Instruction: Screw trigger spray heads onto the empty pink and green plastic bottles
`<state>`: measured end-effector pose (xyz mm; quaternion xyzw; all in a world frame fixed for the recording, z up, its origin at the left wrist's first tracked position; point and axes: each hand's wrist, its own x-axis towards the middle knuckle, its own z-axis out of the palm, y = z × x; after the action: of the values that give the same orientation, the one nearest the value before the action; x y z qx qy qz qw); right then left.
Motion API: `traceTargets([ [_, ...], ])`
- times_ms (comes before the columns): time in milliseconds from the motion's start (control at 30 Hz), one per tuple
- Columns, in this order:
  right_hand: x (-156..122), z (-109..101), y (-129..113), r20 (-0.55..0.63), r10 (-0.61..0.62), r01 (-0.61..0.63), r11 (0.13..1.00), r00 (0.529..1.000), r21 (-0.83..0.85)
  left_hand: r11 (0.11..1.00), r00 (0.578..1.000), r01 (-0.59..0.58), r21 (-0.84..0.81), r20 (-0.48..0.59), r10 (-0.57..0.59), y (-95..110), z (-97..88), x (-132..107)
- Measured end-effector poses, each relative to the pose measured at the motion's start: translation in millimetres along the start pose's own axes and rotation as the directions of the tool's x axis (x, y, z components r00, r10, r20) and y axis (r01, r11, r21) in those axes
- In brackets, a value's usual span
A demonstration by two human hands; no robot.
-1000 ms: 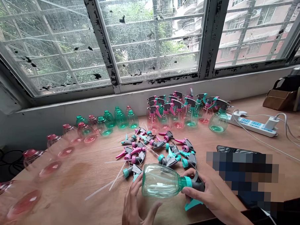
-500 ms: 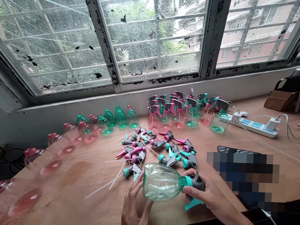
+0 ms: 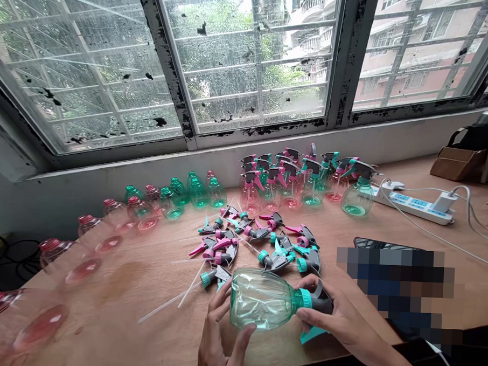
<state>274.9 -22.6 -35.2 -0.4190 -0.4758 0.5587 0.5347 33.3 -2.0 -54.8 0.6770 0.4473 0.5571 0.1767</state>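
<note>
A clear green spray bottle (image 3: 261, 300) lies sideways in the air above the table's front edge, its base to the left. My right hand (image 3: 339, 319) grips the grey and teal spray head (image 3: 306, 299) at the bottle's neck, with the teal trigger hanging below. Around the base end is my left hand (image 3: 223, 330), thumb on the near side and fingers at the far side. Just beyond the bottle lies a loose pile of spray heads (image 3: 279, 254) in pink, teal and grey, some with thin clear tubes (image 3: 161, 307).
Pink and green bottles without heads (image 3: 172, 204) stand in a curve along the left and back. Several bottles with spray heads (image 3: 292, 188) are grouped by the window wall. A white power strip (image 3: 415, 204), cables and a dark phone-like slab (image 3: 387, 244) lie at right.
The bottle's base has dipped slightly toward me and the bottle has turned a little. My left thumb has come up onto its near side. My right hand keeps its grip.
</note>
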Motion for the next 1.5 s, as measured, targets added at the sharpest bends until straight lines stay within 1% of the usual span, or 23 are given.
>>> traceTargets([
  [167, 0.5, -1.2, 1.9, -0.031, 0.018, -0.018, 1.0, 0.999, 0.015, 0.99, 0.992, -0.128, 0.056, 0.03, 0.126, -0.6, -1.7, 3.5],
  [233, 0.4, -2.1, 2.9, -0.026, 0.021, -0.02, 0.999, 0.999, 0.025, 0.984, 0.988, -0.154, 0.086, 0.037, 0.151, -1.2, -2.1, 4.0],
  [500, 0.4, -0.8, -0.5, -0.001, 0.017, -0.017, 1.0, 1.0, 0.026, 0.982, 0.994, -0.11, 0.155, 0.025, 0.108, -2.9, -3.3, 1.8],
  [600, 0.1, -0.3, -2.4, -0.003, 0.014, -0.014, 1.0, 1.0, 0.01, 0.979, 0.993, -0.111, 0.172, 0.046, 0.105, -3.7, -3.2, 1.4],
  [733, -0.4, -1.2, -2.4, 0.006, 0.021, -0.021, 1.0, 1.0, 0.014, 0.976, 0.988, -0.138, 0.171, 0.098, 0.123, -5.4, -2.8, 2.6],
  [900, 0.0, -1.3, -0.8, 0.008, 0.017, -0.018, 0.999, 1.0, 0.033, 0.962, 0.978, -0.197, 0.191, 0.109, 0.179, -7.5, -3.1, 3.3],
  [1033, 0.2, -0.7, -1.0, 0.002, 0.02, -0.02, 1.0, 1.0, 0.02, 0.963, 0.984, -0.166, 0.214, 0.098, 0.148, -6.5, -4.2, 2.2],
  [1100, -0.1, -0.6, -1.5, 0.001, 0.024, -0.024, 1.0, 1.0, 0.005, 0.966, 0.985, -0.151, 0.209, 0.111, 0.13, -5.3, -4.6, 2.2],
  [1200, -0.8, -0.4, -2.5, 0.0, 0.025, -0.025, 1.0, 1.0, -0.007, 0.967, 0.982, -0.159, 0.199, 0.132, 0.134, -4.0, -4.5, 3.0],
  [1333, -1.1, -0.3, -2.9, -0.011, 0.034, -0.034, 0.999, 0.999, -0.001, 0.962, 0.98, -0.181, 0.206, 0.118, 0.159, -6.0, -3.5, 3.1],
  [1500, -0.5, -0.9, -1.6, -0.009, 0.031, -0.031, 0.999, 0.999, 0.007, 0.964, 0.986, -0.142, 0.224, 0.119, 0.117, -9.3, -4.4, 0.6],
])
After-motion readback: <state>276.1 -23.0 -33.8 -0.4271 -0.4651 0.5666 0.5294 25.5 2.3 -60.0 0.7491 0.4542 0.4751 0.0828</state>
